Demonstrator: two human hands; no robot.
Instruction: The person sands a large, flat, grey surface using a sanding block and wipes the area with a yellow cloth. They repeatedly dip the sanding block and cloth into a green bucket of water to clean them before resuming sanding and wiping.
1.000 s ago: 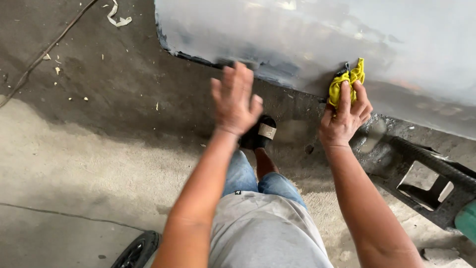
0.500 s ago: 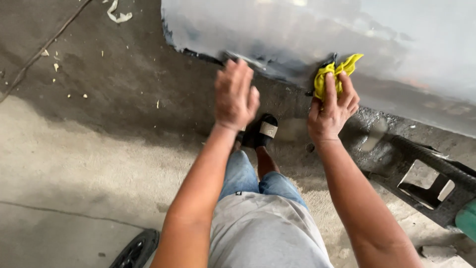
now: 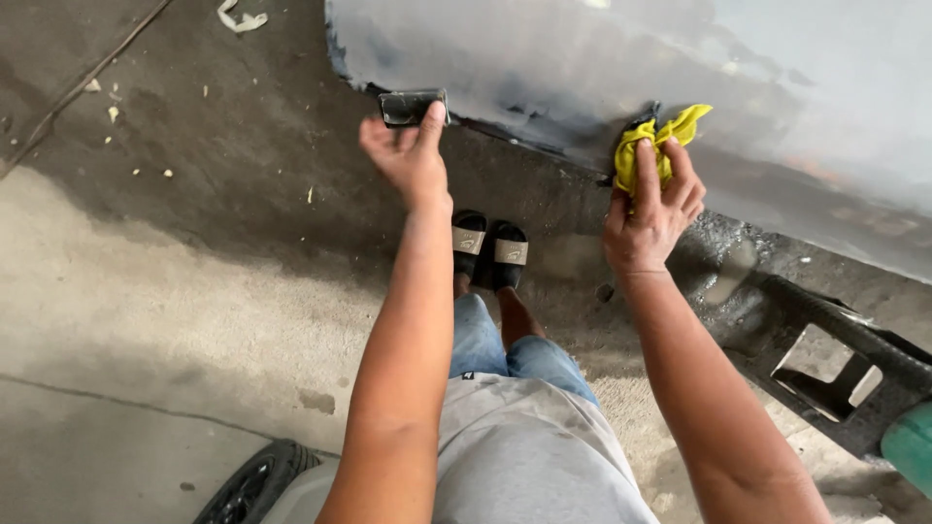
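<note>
A large grey sanded body panel [image 3: 680,68] fills the top right. My left hand [image 3: 408,155] presses a small dark rectangular sanding block [image 3: 413,105] against the panel's lower edge, fingers over it. My right hand [image 3: 652,209] holds a crumpled yellow cloth [image 3: 655,146] against the panel's lower edge, further right. Below, my jeans and black slide sandals [image 3: 490,247] rest on the concrete.
Wet dark concrete floor [image 3: 194,243] with scattered debris lies under the panel. A black metal frame with a square opening [image 3: 825,359] sits at lower right beside a green object [image 3: 913,446]. A black wheel [image 3: 257,480] shows at the bottom edge.
Both hands have shifted left along the panel's lower edge. The left hand turned, so the dark block it holds now shows.
</note>
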